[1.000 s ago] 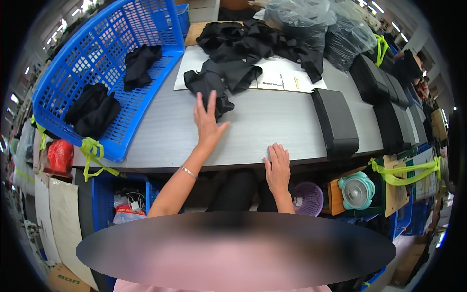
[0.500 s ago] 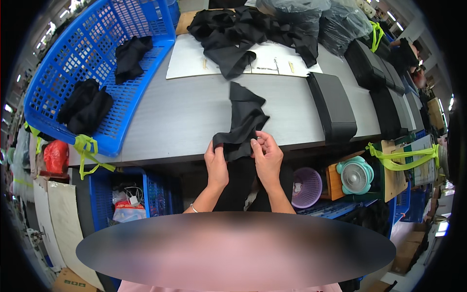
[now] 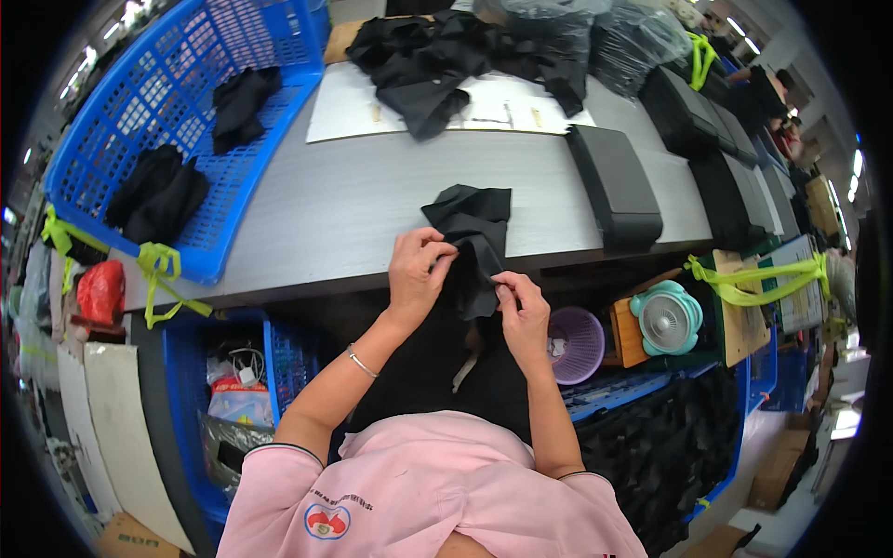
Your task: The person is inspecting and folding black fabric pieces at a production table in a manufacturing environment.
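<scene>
A black fabric piece hangs creased between my hands at the table's front edge, its upper part over the grey tabletop. My left hand pinches its left side with thumb and fingertips. Lower down on the right, my right hand pinches the edge between thumb and forefinger. Beyond, a heap of black fabric pieces lies on a white board. More folded black pieces rest in a tilted blue plastic basket at the left.
Stacked black fabric bundles stand at the right. A purple basket, a turquoise fan and a crate of black cloth sit below the table on the right. Another blue crate is below left. Grey plastic bags lie behind.
The fabric piece has been turned, and its lower end now hangs below the table edge. My left hand has risen; my right hand has moved slightly right and down. The view has shifted.
</scene>
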The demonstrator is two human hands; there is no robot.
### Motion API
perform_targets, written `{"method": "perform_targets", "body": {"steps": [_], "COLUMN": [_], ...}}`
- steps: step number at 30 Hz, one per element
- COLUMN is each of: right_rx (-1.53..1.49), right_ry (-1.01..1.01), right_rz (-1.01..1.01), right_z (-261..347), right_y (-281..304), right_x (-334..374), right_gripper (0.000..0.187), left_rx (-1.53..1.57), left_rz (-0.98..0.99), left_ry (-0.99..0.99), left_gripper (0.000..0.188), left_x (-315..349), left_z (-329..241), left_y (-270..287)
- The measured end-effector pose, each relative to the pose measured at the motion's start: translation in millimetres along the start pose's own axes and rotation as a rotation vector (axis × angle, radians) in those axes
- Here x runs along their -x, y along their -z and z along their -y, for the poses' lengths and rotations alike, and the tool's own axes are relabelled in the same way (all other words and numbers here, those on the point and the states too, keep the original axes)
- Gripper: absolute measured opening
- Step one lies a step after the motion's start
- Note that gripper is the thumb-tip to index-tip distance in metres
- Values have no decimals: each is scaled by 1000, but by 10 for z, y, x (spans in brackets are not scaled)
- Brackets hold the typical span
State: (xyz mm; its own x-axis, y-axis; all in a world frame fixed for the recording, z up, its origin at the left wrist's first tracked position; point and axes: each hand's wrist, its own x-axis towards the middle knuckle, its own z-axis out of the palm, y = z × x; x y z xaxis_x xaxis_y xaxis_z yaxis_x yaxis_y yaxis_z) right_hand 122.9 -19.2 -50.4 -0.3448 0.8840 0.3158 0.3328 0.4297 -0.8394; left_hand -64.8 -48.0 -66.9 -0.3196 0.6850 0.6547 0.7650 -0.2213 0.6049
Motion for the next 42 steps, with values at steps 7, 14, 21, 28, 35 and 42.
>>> {"method": "perform_targets", "body": {"steps": [7, 14, 21, 28, 35, 42], "right_rx": [132, 335, 470, -519, -1014, -1000], "right_ry": [116, 247, 260, 0, 1, -88], "right_rz": [-102, -350, -76, 57, -5, 4], "right_z": [-10, 154, -408, -520, -741, -146], "right_y": [4, 118, -206, 139, -147, -33], "right_x": [172, 264, 517, -237, -527, -97], "right_gripper": [14, 15, 21, 13, 19, 35], "left_rx": [162, 304, 375, 742, 752, 505], "left_rz": [33, 133, 347, 679, 737, 277], "left_ry": [159, 252, 63, 384, 267, 239], "left_gripper": [27, 27, 21, 11, 13, 42], "left_x": [-12, -38, -87, 380, 656, 434], "left_z": [-342, -370, -1009, -1217, -1246, -1289], "left_y": [-192, -198, -30, 66, 91, 245]}}
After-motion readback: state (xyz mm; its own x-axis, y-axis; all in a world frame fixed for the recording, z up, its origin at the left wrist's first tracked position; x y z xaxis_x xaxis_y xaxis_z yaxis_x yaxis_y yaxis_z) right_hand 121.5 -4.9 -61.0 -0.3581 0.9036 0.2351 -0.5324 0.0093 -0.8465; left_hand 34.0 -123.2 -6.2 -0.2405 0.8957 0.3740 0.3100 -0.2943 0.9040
